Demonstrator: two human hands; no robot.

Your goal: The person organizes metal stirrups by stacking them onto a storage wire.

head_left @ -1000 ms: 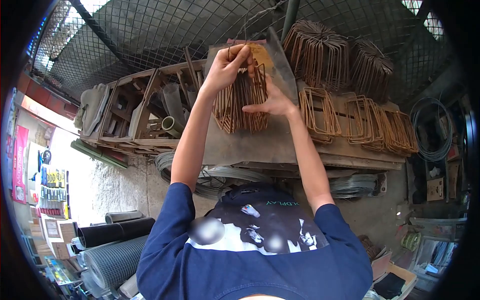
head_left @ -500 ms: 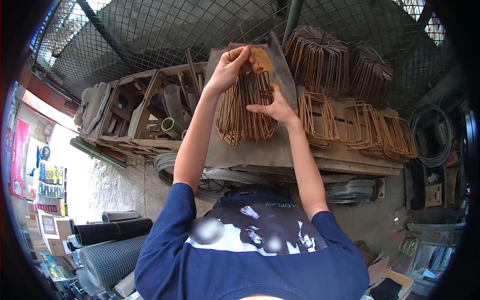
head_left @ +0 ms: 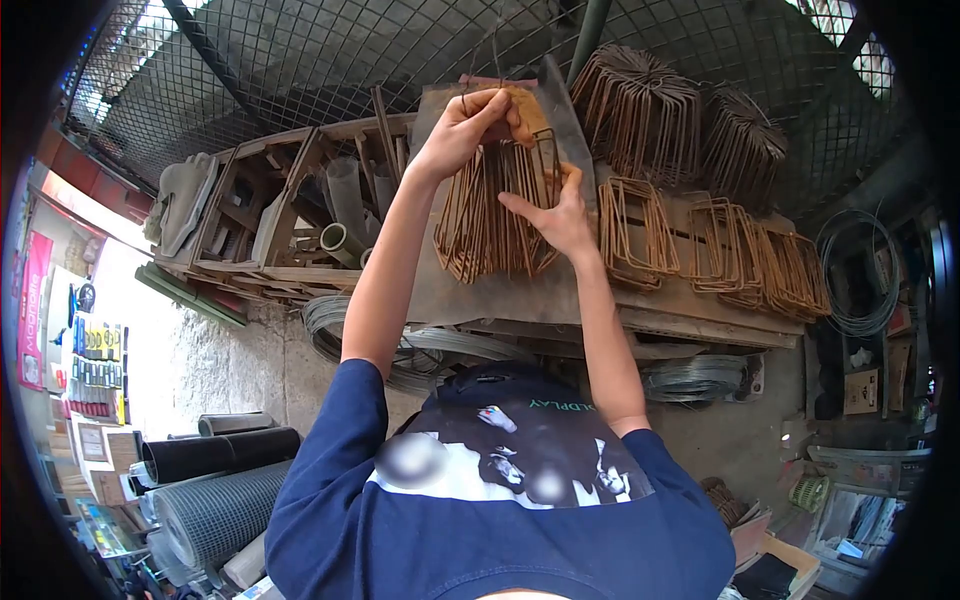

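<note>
A fanned bundle of rusty rectangular steel stirrups (head_left: 490, 215) stands over a grey sheet on the bench, narrow at the top and spread out below. My left hand (head_left: 472, 130) is closed at the top of the bundle, its fingertips pinching a thin dark wire (head_left: 497, 60) that sticks up above it. Below and to the right, my right hand (head_left: 562, 215) reaches in at the bundle's side with its thumb spread away from the fingers. Close to those fingers one stirrup (head_left: 546, 150) stands out from the others. The yellowish dusty fingertips are partly hidden behind the rods.
More stirrups (head_left: 637, 235) lie along the bench to the right, with hanging bundles (head_left: 640, 105) behind them. A wire mesh fence (head_left: 330, 60) rises at the back. Wooden compartments (head_left: 255, 215) stand left. Wire coils (head_left: 690, 378) sit below the bench, and mesh rolls (head_left: 225, 510) lie lower left.
My right hand has shifted slightly right and up, its fingers curling more into view. One stirrup at the bundle's right side now stands apart near it. My left hand stays at the top.
</note>
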